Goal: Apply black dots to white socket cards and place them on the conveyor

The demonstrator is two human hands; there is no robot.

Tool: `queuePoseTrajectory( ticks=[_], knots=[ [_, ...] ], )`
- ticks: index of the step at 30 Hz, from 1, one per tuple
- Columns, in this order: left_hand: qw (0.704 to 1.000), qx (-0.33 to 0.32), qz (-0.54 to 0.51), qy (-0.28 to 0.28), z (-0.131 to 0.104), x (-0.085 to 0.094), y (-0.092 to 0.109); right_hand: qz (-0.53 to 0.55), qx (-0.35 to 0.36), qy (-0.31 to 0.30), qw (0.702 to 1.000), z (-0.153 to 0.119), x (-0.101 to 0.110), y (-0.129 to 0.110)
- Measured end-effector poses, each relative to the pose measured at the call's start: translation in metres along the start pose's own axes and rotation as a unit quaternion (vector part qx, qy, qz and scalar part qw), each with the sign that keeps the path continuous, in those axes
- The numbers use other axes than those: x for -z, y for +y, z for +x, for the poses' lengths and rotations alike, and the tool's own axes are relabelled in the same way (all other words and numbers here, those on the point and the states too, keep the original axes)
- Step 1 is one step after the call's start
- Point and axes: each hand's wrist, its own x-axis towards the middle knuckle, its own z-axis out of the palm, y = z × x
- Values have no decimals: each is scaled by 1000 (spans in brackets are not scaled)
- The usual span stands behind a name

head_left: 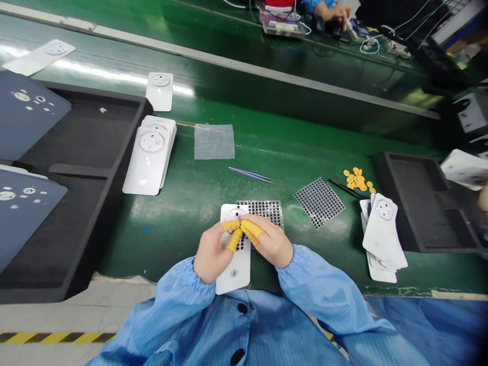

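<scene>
Yellow finger cots cover the thumb and index fingertips of my left hand (214, 251) and fingertips of my right hand (269, 241). Both hands are closed in a pinch, fingertips meeting over a white phone-back-shaped panel (232, 284). Whatever they pinch is too small and too covered to make out. The panel has a round camera-like area at its top, partly hidden by my fingers, and a small mark near its bottom. Just behind my right hand, partly under the fingers, lies a clear sheet of black dots (267, 207).
Purple tweezers (249, 174) and a clear dotted sheet (214, 142) lie ahead. Rightward are another black-dot sheet (319, 202), dark tweezers (345, 188), yellow finger cots (357, 179), stacked panels (383, 236) and a black tray (430, 203). More panels (147, 162) and a black tray (110, 198) stand left.
</scene>
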Motion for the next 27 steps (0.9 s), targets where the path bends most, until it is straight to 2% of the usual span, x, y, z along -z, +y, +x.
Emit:
queuePoseTrajectory(
  ticks=[2,4,7,10,13,15,17,20,24,27],
  knots=[
    [1000,-10,14,3,-1,-1,-1,-9,16,-4,1000,-3,-3,1],
    [999,-29,34,8,-2,-3,-2,6,3,-2,1000,-4,-8,2],
    [997,-52,52,11,0,-5,-4,80,-85,11,993,0,-14,3],
    [998,-54,43,-1,5,-2,-9,148,-205,41,967,5,-14,5],
    [999,-33,-13,-24,5,12,-18,134,-262,74,953,10,-9,6],
    [997,10,-78,-15,0,24,-22,92,-240,88,962,13,-3,4],
    [987,64,-147,9,-6,35,-19,47,-184,91,978,20,1,-2],
    [966,115,-232,14,-15,43,0,-1,-76,71,995,35,5,-16],
    [952,118,-283,11,-21,42,30,-22,17,-12,1000,53,9,-32],
    [955,96,-281,20,-25,40,39,-52,53,-61,995,57,16,-37]
  ],
)
